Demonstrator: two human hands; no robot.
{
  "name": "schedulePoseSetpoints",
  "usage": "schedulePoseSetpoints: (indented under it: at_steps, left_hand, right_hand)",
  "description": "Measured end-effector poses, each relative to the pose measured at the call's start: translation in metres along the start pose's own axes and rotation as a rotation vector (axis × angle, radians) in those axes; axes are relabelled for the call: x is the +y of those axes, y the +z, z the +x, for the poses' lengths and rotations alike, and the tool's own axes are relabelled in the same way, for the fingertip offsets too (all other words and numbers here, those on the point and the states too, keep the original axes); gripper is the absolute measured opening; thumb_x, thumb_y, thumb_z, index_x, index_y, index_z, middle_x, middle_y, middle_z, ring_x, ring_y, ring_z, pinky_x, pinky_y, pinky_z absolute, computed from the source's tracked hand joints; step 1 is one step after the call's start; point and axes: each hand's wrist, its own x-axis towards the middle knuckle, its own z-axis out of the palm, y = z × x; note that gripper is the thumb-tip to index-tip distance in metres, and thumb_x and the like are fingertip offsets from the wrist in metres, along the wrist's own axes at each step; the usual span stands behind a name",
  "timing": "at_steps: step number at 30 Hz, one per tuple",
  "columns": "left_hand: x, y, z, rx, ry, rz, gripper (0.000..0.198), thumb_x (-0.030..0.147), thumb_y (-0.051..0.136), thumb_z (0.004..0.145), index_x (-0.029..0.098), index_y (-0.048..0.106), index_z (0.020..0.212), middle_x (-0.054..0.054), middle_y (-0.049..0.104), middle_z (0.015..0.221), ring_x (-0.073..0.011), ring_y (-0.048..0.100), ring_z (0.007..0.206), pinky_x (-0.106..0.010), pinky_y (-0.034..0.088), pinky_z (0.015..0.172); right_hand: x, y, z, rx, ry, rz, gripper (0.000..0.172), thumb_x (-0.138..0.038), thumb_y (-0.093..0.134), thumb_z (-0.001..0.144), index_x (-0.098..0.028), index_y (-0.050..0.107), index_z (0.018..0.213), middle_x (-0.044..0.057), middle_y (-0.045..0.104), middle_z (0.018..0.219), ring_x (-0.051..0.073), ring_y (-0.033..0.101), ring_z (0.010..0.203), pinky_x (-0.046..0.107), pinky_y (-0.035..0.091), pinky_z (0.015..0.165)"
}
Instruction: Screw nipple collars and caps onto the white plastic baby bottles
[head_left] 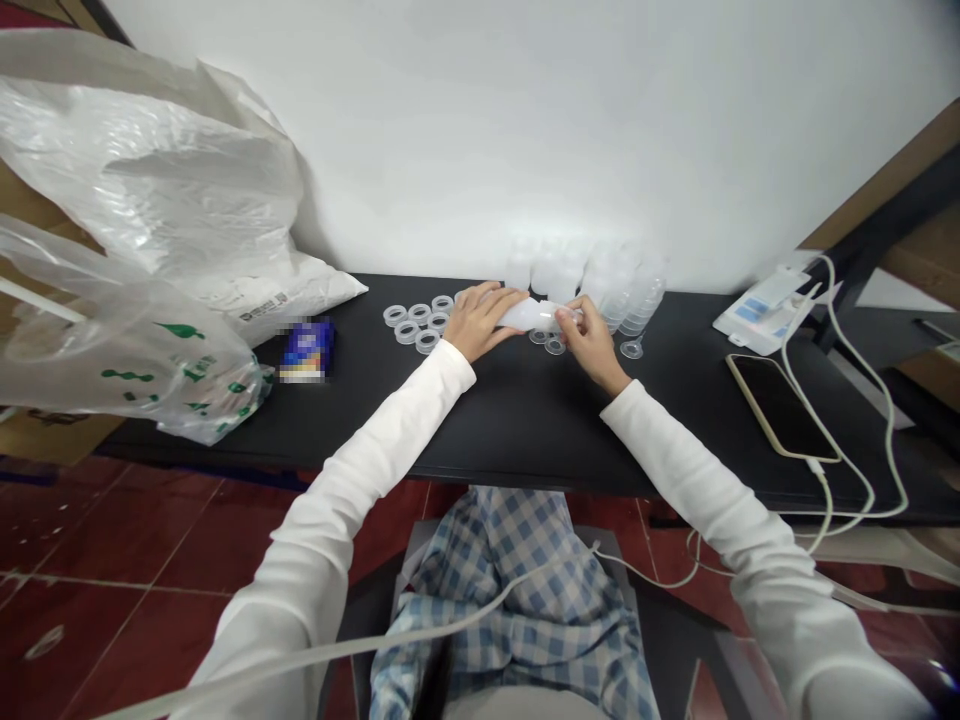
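currently, a translucent plastic bottle (536,316) is held lying sideways between both hands, just above a black tabletop (525,430). its body is wrapped by the curled fingers of the left hand (484,320), while its narrower end is pinched by the nearly closed right hand (592,345). relative to that bottle, smooth clear plastic rings (416,325) are laid loose to the left, and two more rings (546,345) lie just below it. frosted bottles (555,270) are stood close behind it, and a phone (780,408) is left well to the right. the loose rings and standing bottles appear to be left; how many are done cannot be told.
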Motion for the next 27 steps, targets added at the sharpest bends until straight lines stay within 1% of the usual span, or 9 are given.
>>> schedulePoseSetpoints:
  at_steps: [3, 5, 7, 10, 13, 16, 19, 22, 27]
  left_hand:
    - [-0.012, -0.004, 0.008, 0.171, -0.197, 0.035, 0.051, 0.049, 0.075, 0.087, 0.034, 0.067, 0.135, -0.016, 0.062, 0.138, -0.0407, 0.052, 0.133, -0.059, 0.041, 0.111]
    - [-0.034, -0.006, 0.019, 0.287, -0.346, 0.020, 0.055, 0.050, 0.079, 0.084, 0.033, 0.067, 0.135, -0.018, 0.059, 0.135, -0.0420, 0.052, 0.129, -0.063, 0.042, 0.109]
    - [-0.066, -0.005, 0.033, 0.361, -0.435, -0.061, 0.057, 0.051, 0.077, 0.085, 0.031, 0.063, 0.136, -0.017, 0.058, 0.133, -0.0387, 0.054, 0.127, -0.061, 0.043, 0.110]
    - [-0.114, 0.003, 0.051, 0.332, -0.555, -0.199, 0.053, 0.045, 0.076, 0.087, 0.026, 0.060, 0.133, -0.014, 0.064, 0.124, -0.0305, 0.062, 0.116, -0.052, 0.051, 0.105]
    - [-0.140, 0.013, 0.060, 0.207, -0.675, -0.253, 0.048, 0.031, 0.082, 0.079, 0.020, 0.063, 0.121, -0.012, 0.070, 0.109, -0.0265, 0.067, 0.102, -0.046, 0.055, 0.098]
    - [-0.141, 0.019, 0.063, 0.121, -0.784, -0.257, 0.045, 0.026, 0.083, 0.077, 0.014, 0.063, 0.116, -0.013, 0.073, 0.107, -0.0251, 0.069, 0.099, -0.042, 0.055, 0.099]
    - [-0.133, 0.017, 0.063, 0.068, -0.855, -0.289, 0.042, 0.031, 0.078, 0.084, 0.011, 0.062, 0.116, -0.015, 0.073, 0.109, -0.0237, 0.069, 0.099, -0.038, 0.055, 0.098]
    - [-0.127, 0.012, 0.063, -0.013, -0.825, -0.304, 0.042, 0.036, 0.079, 0.082, 0.014, 0.063, 0.113, -0.012, 0.073, 0.108, -0.0234, 0.070, 0.099, -0.035, 0.055, 0.097]
    - [-0.116, 0.003, 0.058, -0.125, -0.735, -0.237, 0.042, 0.031, 0.079, 0.081, 0.016, 0.064, 0.118, -0.011, 0.074, 0.118, -0.0256, 0.069, 0.114, -0.035, 0.051, 0.105]
  right_hand:
    - [0.005, -0.003, 0.002, 0.055, -0.125, -0.121, 0.052, -0.075, 0.043, 0.097, -0.026, 0.048, 0.113, 0.000, 0.057, 0.085, 0.015, 0.052, 0.066, 0.033, 0.048, 0.069]
    - [0.008, -0.005, 0.003, 0.091, -0.222, -0.254, 0.047, -0.066, 0.043, 0.100, -0.025, 0.047, 0.123, 0.003, 0.059, 0.097, 0.016, 0.055, 0.073, 0.037, 0.050, 0.077]
    - [0.010, -0.005, 0.003, 0.081, -0.296, -0.381, 0.039, -0.055, 0.046, 0.101, -0.022, 0.049, 0.123, 0.006, 0.060, 0.102, 0.019, 0.058, 0.080, 0.041, 0.050, 0.084]
    - [0.009, -0.004, 0.002, 0.023, -0.360, -0.511, 0.024, -0.039, 0.046, 0.101, -0.022, 0.054, 0.115, 0.009, 0.063, 0.104, 0.023, 0.062, 0.092, 0.043, 0.049, 0.089]
    - [0.007, -0.001, 0.001, -0.048, -0.402, -0.582, 0.018, -0.031, 0.045, 0.101, -0.022, 0.057, 0.110, 0.011, 0.066, 0.106, 0.025, 0.063, 0.097, 0.043, 0.048, 0.089]
    - [0.007, -0.001, 0.000, -0.079, -0.431, -0.617, 0.016, -0.027, 0.045, 0.101, -0.021, 0.058, 0.108, 0.013, 0.066, 0.107, 0.026, 0.063, 0.099, 0.043, 0.048, 0.088]
    - [0.008, -0.002, 0.000, -0.083, -0.447, -0.640, 0.016, -0.024, 0.044, 0.101, -0.021, 0.059, 0.107, 0.013, 0.066, 0.107, 0.027, 0.064, 0.101, 0.042, 0.047, 0.087]
    - [0.010, -0.002, 0.000, -0.078, -0.481, -0.645, 0.015, -0.023, 0.045, 0.101, -0.021, 0.059, 0.106, 0.013, 0.066, 0.106, 0.029, 0.064, 0.103, 0.042, 0.047, 0.085]
    - [0.010, -0.001, -0.001, -0.076, -0.553, -0.646, 0.014, -0.023, 0.046, 0.102, -0.022, 0.059, 0.105, 0.012, 0.067, 0.102, 0.029, 0.065, 0.100, 0.042, 0.047, 0.082]
